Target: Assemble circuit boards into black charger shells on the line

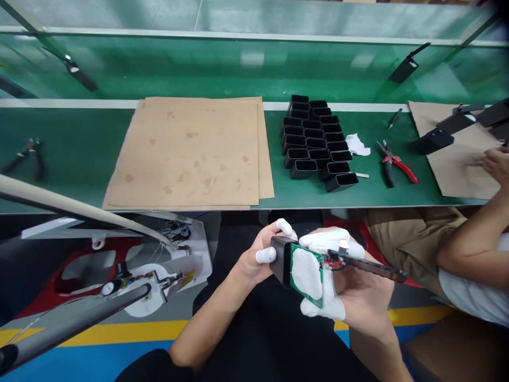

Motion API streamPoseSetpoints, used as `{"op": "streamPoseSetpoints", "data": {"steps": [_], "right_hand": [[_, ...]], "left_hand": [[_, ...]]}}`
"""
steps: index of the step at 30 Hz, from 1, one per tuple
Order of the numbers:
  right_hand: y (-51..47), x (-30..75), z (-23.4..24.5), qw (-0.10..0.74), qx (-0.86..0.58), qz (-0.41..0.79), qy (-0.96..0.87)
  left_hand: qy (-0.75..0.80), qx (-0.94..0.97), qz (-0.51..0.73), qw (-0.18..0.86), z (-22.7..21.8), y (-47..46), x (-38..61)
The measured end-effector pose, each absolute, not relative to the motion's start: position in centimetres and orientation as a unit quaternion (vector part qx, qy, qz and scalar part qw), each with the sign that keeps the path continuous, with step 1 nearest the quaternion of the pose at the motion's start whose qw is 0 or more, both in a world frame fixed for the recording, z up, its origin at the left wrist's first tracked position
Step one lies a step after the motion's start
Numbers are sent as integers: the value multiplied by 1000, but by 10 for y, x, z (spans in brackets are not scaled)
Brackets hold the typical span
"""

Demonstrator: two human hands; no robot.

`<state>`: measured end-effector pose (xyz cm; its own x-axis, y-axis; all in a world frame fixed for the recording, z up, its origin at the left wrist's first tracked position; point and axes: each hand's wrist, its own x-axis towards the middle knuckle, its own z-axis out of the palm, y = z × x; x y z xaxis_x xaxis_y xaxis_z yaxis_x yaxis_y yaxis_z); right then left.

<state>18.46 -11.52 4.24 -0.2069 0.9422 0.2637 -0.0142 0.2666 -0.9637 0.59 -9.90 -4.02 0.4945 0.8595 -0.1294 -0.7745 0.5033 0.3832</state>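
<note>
Below the bench edge, over my lap, both my hands hold one assembly. My left hand (260, 254), with white finger cots, grips a black rectangular housing (281, 260) from the left. My right hand (350, 289), also with white fingertip covers, presses a green circuit board (304, 273) against the housing's open end; its thumb lies flat on the board. A red wire and a thin dark strip (374, 267) stick out to the right across my right fingers.
On the green bench (71, 154) lie brown cardboard sheets (186, 151), a cluster of several empty black housings (316, 143), a white rag (357, 144), red-handled pliers (395, 164) and dark pliers (27, 154). A co-worker's arm (473, 233) reaches over cardboard at the right.
</note>
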Motion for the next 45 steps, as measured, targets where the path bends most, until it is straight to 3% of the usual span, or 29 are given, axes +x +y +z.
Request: {"op": "streamPoseSetpoints", "data": {"steps": [45], "right_hand": [[-114, 180, 35, 497, -392, 462, -621]], "left_hand": [[153, 163, 476, 851, -41, -97, 6]]}}
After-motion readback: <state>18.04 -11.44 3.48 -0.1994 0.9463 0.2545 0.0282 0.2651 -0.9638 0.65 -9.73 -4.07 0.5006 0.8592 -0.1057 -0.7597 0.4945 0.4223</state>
